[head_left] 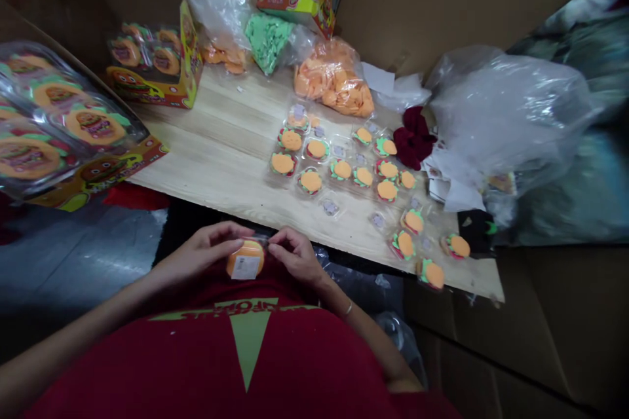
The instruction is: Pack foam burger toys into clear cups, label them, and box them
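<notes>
Close to my body, off the table's front edge, I hold a clear plastic pack with an orange burger-shaped sweet [246,259] inside and a white label on its face. My left hand [216,245] grips the pack's left side between thumb and fingers. At its upper right corner, my right hand [296,254] pinches the edge. On the table [221,144] ahead, several small toy-like burgers [310,180] with orange tops and green and red layers sit in clear trays. Among them lie trays holding small greyish pieces [329,207].
Display boxes of packed burgers [83,124] stand at the left, with another box [152,65] behind. Bags of orange pieces [334,78] and green pieces [268,39] lie at the back. Dark red cloth [415,137] and a large clear plastic bag [511,105] are at the right.
</notes>
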A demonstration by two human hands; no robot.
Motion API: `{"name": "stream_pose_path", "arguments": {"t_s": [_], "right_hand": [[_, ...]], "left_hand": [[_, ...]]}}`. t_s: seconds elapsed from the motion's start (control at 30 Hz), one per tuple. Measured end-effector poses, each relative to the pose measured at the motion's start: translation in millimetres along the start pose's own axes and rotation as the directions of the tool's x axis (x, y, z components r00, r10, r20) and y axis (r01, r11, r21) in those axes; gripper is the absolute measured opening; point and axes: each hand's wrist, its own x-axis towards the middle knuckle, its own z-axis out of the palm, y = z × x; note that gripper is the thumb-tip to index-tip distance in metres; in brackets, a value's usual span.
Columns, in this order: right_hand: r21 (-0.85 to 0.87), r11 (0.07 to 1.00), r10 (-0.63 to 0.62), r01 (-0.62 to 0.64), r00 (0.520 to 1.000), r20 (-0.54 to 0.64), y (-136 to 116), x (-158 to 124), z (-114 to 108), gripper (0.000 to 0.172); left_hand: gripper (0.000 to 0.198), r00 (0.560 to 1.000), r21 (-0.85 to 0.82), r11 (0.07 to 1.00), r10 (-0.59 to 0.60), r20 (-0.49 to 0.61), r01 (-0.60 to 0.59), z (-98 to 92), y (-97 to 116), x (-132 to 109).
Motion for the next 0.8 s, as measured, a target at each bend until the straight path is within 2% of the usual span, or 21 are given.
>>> {"name": "stream_pose_path", "arguments": {"t_s": [0.07, 0.13, 0.23, 0.33, 0.43, 0.53, 0.63, 0.7, 0.73, 0.8], "right_hand": [[-0.043, 0.999, 0.011, -0.008, 0.998, 0.057, -4.9, 1.2, -7.2, 0.018], [-0.148, 0.986, -0.058, 0.082, 0.985, 0.161, -16.2, 8.3, -11.3, 0.017], [-0.264, 0.937, -0.131, 0.228, 0.932, 0.338, -38.4, 25.0, -12.0, 0.017], [-0.293, 0.926, -0.086, 0.239, 0.888, 0.452, -55.5, 36.8, -10.7, 0.016], [-0.365, 0.9, -0.036, 0.24, 0.874, 0.485, -62.2, 38.1, -9.4, 0.013], [-0.49, 0.823, -0.085, 0.287, 0.916, 0.392, -56.9, 32.2, -4.0, 0.01], [-0.498, 0.842, -0.154, 0.209, 0.977, 0.15, -39.3, 22.5, 7.5, 0.011], [-0.382, 0.921, -0.098, 0.075, 0.994, -0.043, -24.4, 15.1, 15.9, 0.015], [-0.294, 0.956, -0.043, 0.011, 0.994, -0.103, -17.8, 11.4, 19.2, 0.016], [-0.122, 0.99, 0.051, -0.067, 0.99, -0.13, -8.5, 4.6, 22.6, 0.02]], "left_hand": [[0.037, 0.997, -0.086, 0.996, -0.041, -0.06, 0.036, -0.5, -5.9, -9.9], [0.036, 0.997, -0.094, 0.995, -0.051, -0.061, 0.045, -0.5, -9.4, -15.4], [0.037, 0.998, -0.124, 0.991, -0.061, -0.028, 0.057, -0.1, -11.5, -18.3], [0.033, 0.994, -0.187, 0.982, -0.039, -0.099, 0.02, 1.7, -14.8, -22.3], [0.033, 0.988, -0.191, 0.982, -0.019, -0.155, -0.011, 5.6, -19.0, -27.0], [0.036, 0.98, -0.156, 0.987, -0.003, -0.199, -0.029, 7.9, -15.8, -23.4], [0.037, 0.972, -0.027, 0.998, 0.042, -0.23, -0.05, 5.2, 1.2, -6.1], [0.036, 0.989, 0.091, 0.995, 0.044, -0.14, -0.032, 2.5, 17.1, 9.7], [0.034, 0.998, 0.16, 0.987, 0.038, -0.053, -0.029, 1.9, 24.4, 17.0], [0.032, 0.99, 0.293, 0.954, 0.027, 0.137, -0.066, 3.0, 34.5, 28.0]]}}
